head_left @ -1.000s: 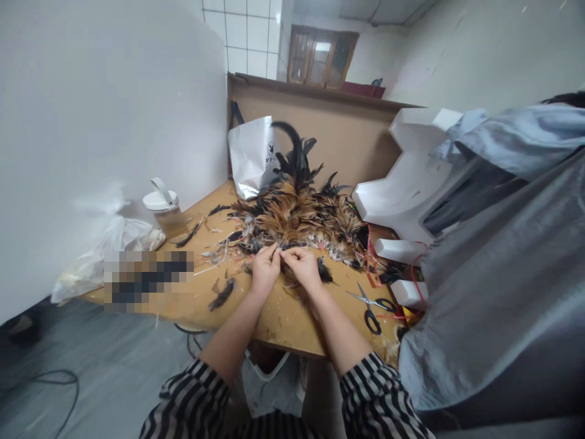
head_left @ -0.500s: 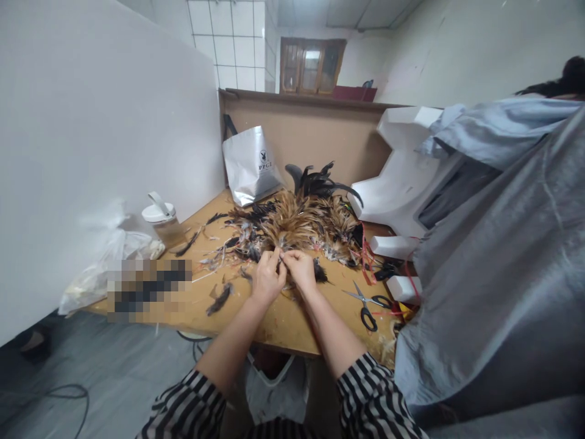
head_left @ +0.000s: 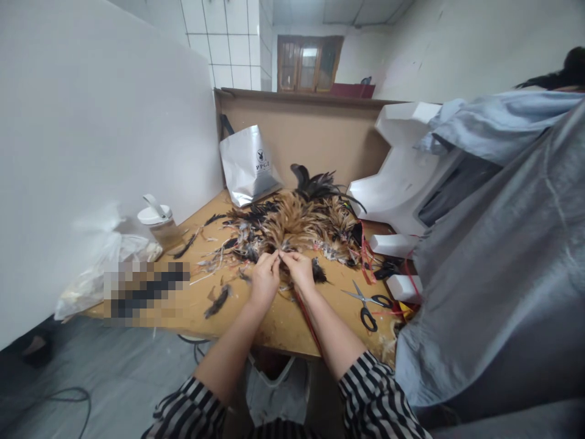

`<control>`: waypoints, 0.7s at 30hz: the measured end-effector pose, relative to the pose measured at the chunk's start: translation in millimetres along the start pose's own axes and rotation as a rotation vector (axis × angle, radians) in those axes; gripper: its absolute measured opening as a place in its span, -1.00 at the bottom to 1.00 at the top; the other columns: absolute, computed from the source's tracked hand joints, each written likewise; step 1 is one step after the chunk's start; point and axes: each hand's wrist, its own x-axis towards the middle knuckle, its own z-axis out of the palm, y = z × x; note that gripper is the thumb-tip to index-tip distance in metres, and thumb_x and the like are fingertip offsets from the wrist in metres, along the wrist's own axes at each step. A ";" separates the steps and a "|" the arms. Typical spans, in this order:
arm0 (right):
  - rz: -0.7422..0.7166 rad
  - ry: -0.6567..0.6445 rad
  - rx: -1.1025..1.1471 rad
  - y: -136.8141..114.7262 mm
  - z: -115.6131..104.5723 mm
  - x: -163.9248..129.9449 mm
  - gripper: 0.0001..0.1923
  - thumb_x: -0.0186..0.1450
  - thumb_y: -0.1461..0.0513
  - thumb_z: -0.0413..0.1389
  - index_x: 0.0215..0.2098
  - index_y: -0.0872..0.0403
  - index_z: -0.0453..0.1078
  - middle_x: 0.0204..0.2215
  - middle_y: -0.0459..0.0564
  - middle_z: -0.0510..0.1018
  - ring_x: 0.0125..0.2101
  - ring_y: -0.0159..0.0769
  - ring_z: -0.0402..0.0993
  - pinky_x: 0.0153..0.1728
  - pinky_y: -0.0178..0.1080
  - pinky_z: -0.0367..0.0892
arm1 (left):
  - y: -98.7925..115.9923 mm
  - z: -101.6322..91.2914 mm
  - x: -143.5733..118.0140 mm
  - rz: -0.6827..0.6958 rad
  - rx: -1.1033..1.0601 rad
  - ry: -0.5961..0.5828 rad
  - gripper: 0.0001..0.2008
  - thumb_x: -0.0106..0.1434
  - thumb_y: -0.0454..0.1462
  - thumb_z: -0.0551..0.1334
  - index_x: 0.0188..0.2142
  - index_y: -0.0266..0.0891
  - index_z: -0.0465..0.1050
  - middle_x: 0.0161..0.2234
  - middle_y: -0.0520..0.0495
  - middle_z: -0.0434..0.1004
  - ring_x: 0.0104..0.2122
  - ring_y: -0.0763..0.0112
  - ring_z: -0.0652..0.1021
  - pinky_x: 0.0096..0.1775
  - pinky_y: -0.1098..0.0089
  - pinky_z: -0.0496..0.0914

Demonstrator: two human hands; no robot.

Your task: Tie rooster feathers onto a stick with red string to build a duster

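A heap of brown and black feathers (head_left: 297, 225) lies on a wooden table (head_left: 278, 320). My left hand (head_left: 264, 280) and my right hand (head_left: 299, 269) meet at the heap's near edge, fingertips pinched together on a small bunch of feathers. A thin red cord (head_left: 307, 320) runs from under my right hand along my forearm toward the table's front edge. Loose dark feathers (head_left: 216, 302) lie to the left of my left hand.
Black-handled scissors (head_left: 368, 305) lie right of my hands. A silver bag (head_left: 249, 163) leans on the back board. A lidded jar (head_left: 159, 224) and plastic bag (head_left: 98, 268) sit left. White foam blocks (head_left: 402, 177) and grey cloth (head_left: 493, 268) crowd the right side.
The tall black feathers that stood up at the back of the heap have dropped down. A red cord now shows under my right forearm. My hands stay pinched together.
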 end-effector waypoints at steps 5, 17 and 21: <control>0.062 0.015 0.055 10.3 0.4 4.4 -0.69 -0.12 0.05 0.24 -0.63 0.14 0.38 -0.69 -0.12 0.43 -0.64 -0.44 0.28 -0.57 -0.37 0.19 | -0.6 5.7 -2.2 -0.135 -0.112 0.034 -0.58 0.11 -0.32 0.17 0.00 -0.26 0.32 -0.41 -0.10 0.44 -0.42 0.39 0.46 -0.27 0.36 0.35; 0.035 -0.147 0.180 2.2 -5.6 1.3 -0.73 -0.07 0.08 0.24 -0.57 0.13 0.41 -0.64 -0.12 0.45 -0.61 -0.44 0.30 -0.51 -0.35 0.21 | 12.1 -3.1 9.8 -0.742 -0.914 -0.203 -0.66 -0.09 -0.14 0.34 -0.38 -0.36 0.43 -0.59 0.03 0.35 -0.68 0.67 0.27 -0.66 0.60 0.06; -0.012 -0.161 0.120 3.7 -6.6 3.8 -0.75 -0.05 0.09 0.23 -0.60 0.13 0.43 -0.65 -0.14 0.44 -0.57 -0.45 0.32 -0.46 -0.36 0.21 | 10.3 -5.4 10.3 -0.720 -0.850 -0.199 -0.70 -0.04 -0.14 0.31 -0.40 -0.35 0.42 -0.59 0.07 0.30 -0.71 0.74 0.17 -0.67 0.62 -0.05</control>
